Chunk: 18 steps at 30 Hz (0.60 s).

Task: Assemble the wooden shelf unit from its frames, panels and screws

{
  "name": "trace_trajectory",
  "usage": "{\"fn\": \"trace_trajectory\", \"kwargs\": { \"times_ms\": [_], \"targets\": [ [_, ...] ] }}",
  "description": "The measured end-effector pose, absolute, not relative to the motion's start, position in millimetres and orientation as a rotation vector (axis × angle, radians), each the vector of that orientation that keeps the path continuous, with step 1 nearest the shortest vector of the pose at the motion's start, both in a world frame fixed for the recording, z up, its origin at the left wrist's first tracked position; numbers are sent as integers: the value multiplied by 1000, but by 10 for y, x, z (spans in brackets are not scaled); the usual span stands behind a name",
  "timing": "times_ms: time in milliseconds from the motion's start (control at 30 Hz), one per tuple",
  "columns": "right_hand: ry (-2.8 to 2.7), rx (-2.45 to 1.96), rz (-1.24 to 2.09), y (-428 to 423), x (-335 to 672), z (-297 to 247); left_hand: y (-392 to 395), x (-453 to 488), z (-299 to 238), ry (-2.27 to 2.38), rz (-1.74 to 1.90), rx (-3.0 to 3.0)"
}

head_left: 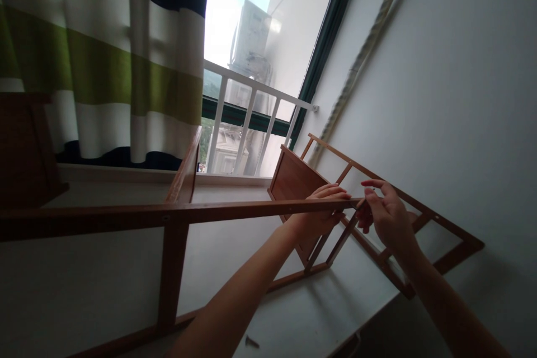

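Note:
My left hand (321, 213) is closed round a long brown wooden rail (243, 211) near its right end. The rail belongs to a wooden frame with an upright (172, 274) at the left and a lower bar along the white surface. Just past the rail's end, my right hand (386, 212) has its thumb and forefinger drawn together in a pinch. A small dark speck shows at the fingertips, too small to name. A second, ladder-like wooden frame (455, 226) leans against the wall behind my right hand. Beside it, a brown wooden panel (297, 176) stands tilted.
A small screw-like piece (251, 342) lies on the white tabletop (323, 305) near its front edge. Another wooden panel (184, 170) stands left of centre. A striped curtain (100, 61), a white railing (260, 86) and a window are behind. A wrapped pipe (361, 64) runs down the wall.

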State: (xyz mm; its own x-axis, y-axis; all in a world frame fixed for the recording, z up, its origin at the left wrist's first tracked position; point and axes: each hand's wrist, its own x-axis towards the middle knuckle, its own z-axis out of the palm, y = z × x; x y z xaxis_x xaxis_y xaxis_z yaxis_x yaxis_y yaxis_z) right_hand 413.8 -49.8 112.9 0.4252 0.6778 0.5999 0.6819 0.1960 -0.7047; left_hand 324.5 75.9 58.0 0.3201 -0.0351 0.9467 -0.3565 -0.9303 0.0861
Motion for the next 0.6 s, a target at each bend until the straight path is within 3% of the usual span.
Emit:
{"fn": "trace_trajectory", "kwargs": {
  "times_ms": [300,600],
  "targets": [
    [-1151,-1384,167,-468,4192,1078,775,3278,553,-370,1666,2275],
    [-1140,-1424,82,-459,4196,1008,775,3301,514,-375,1663,2237]
  ]
}}
